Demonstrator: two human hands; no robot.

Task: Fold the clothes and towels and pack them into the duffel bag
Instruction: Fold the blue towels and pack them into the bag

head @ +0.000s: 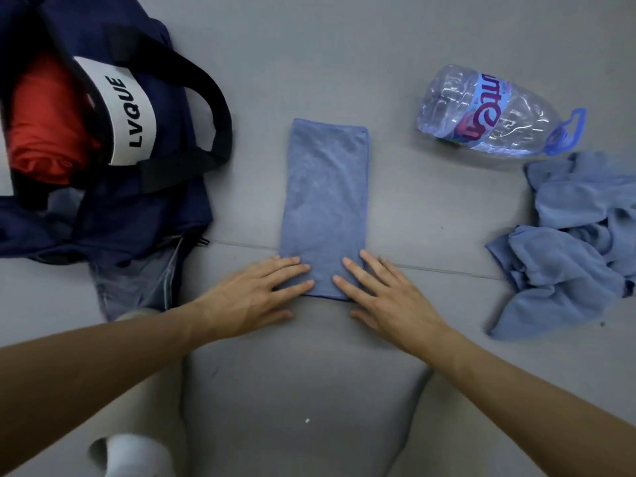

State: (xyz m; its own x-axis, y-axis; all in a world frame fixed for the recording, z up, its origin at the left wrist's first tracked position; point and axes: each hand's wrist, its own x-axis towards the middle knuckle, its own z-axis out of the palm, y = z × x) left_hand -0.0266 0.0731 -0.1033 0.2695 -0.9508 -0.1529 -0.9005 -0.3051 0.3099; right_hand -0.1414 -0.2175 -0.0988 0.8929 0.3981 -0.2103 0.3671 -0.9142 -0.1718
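A light-blue microfibre towel [325,208], folded into a long narrow strip, is laid flat on the grey padded surface [344,63]. Its near end is held down by both hands. The left hand [254,294] is laid flat at the near-left corner, fingers straight and slightly spread. The right hand [382,297] is laid the same way at the near-right corner. Nothing is pinched or gripped by either hand.

To the left of the towel, a navy fabric duffel bag with black handles [103,218] lies open, and a red folded garment [44,125] is already stowed inside it. Between the towel's near-left corner and the bag, a piece of grey-blue denim [137,284] sticks out from under the bag; whether it is packed cannot be told. To the right of the towel, well apart, a crumpled heap of light-blue cloths [578,242] is left unfolded. Beyond the towel's far-right corner, a clear plastic water bottle with a blue handle [488,111] lies on its side.

The task is judged to be partly done. One garment is packed and one towel is mid-fold, probably with a further fold still needed before it is packed. The heap has not yet been dealt with.
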